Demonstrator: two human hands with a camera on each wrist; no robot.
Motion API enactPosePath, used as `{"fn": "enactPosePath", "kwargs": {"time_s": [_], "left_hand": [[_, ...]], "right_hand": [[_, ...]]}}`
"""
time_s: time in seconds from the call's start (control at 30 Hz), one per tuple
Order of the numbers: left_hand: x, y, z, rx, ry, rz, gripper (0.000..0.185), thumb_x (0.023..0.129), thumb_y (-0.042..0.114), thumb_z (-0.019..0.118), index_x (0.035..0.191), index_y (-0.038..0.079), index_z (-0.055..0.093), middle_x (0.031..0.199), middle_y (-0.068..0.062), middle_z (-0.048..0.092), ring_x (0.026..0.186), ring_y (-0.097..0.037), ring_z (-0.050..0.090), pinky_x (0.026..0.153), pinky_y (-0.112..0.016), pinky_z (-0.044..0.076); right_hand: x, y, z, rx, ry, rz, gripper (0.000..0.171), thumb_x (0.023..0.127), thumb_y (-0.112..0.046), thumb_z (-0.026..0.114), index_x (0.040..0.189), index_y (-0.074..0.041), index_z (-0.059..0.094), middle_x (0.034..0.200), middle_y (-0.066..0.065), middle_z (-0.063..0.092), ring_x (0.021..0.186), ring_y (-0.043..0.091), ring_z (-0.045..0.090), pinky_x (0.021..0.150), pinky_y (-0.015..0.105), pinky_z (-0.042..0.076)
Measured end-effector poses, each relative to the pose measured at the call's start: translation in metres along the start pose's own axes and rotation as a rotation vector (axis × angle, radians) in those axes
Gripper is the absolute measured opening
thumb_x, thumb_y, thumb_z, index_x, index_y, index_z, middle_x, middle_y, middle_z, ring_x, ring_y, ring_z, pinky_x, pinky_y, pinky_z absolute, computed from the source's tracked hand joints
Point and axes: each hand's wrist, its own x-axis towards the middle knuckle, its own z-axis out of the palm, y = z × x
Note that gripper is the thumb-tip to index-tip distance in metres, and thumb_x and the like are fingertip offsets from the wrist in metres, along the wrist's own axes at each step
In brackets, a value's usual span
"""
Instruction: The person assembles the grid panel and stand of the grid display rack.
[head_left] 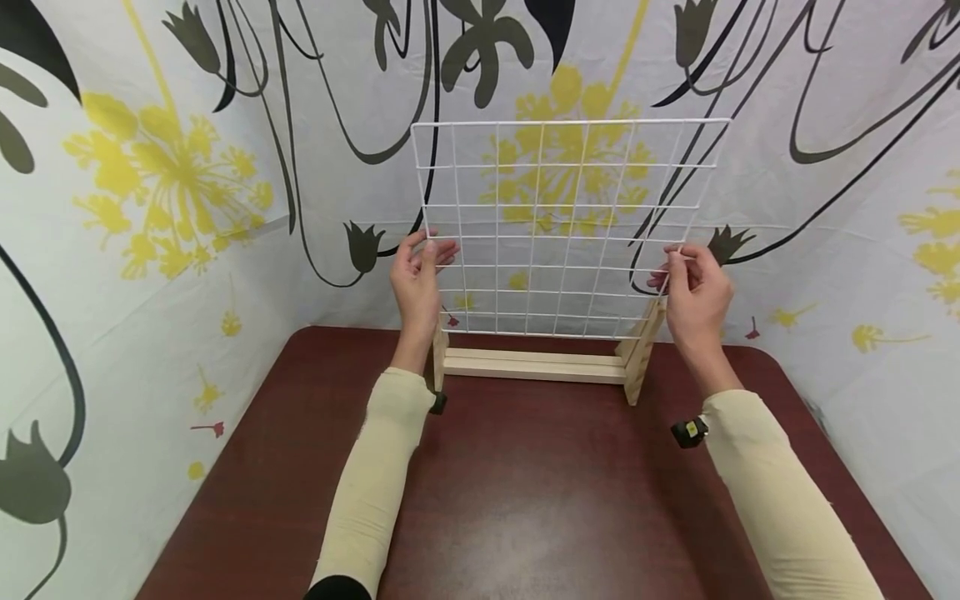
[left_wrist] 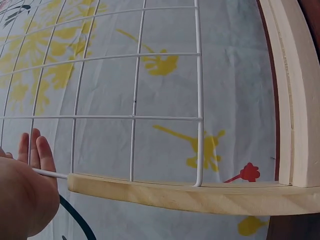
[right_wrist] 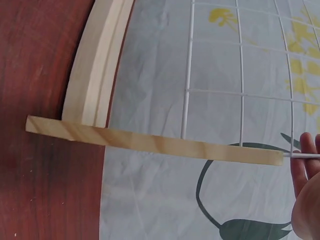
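Grid is held upright over the stand, each side wire pinched by the left hand and right hand; it should be kept level, both edges aligned with the uprights.

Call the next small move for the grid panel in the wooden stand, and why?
Probably ease the white wire grid straight down. Both hands, left hand and right hand, pinch its side edges, and its bottom edge sits just above the rail of the wooden stand, between the uprights, so it looks lined up but perhaps not fully seated.
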Motion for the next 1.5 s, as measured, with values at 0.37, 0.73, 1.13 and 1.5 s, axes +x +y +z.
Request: {"fn": "enactPosePath", "kwargs": {"time_s": [0.37,0.73,1.13,1.5], "left_hand": [[-0.007,-0.005,-0.006,0.123,-0.015,0.002,0.019,0.108,0.007,0.059,0.120,-0.007,0.065,0.105,-0.026,0.079,0.097,-0.028,0.081,0.088,-0.032,0.063],[-0.021,-0.011,-0.013,0.268,-0.005,-0.055,0.020,0.107,0.001,0.057,0.121,-0.013,0.061,0.112,-0.030,0.077,0.113,-0.041,0.074,0.090,-0.018,0.054],[-0.029,-0.022,-0.027,0.316,-0.022,0.018,0.013,0.104,0.004,0.063,0.111,-0.007,0.066,0.115,-0.020,0.080,0.111,-0.032,0.077,0.093,-0.020,0.057],[-0.037,-0.027,-0.028,0.354,-0.008,0.029,0.012,0.104,0.005,0.063,0.110,-0.005,0.066,0.115,-0.019,0.080,0.114,-0.031,0.076,0.103,-0.038,0.057]], "right_hand": [[-0.012,0.013,-0.006,-0.086,-0.003,0.025,0.022,0.105,-0.013,0.065,0.115,0.003,0.075,0.092,0.021,0.076,0.071,-0.001,0.074,0.066,0.010,0.056],[-0.022,0.033,-0.015,-0.312,0.021,-0.054,0.020,0.099,-0.016,0.074,0.106,0.001,0.080,0.099,0.017,0.075,0.084,-0.019,0.059,0.075,-0.001,0.047],[-0.031,0.040,-0.015,-0.288,0.022,-0.045,0.018,0.096,-0.016,0.077,0.102,0.000,0.081,0.090,-0.002,0.066,0.080,-0.014,0.056,0.072,0.001,0.047],[-0.038,0.044,-0.015,-0.300,0.029,-0.056,0.015,0.095,-0.010,0.076,0.101,0.003,0.080,0.092,0.017,0.070,0.082,-0.019,0.059,0.070,0.003,0.047]]}}
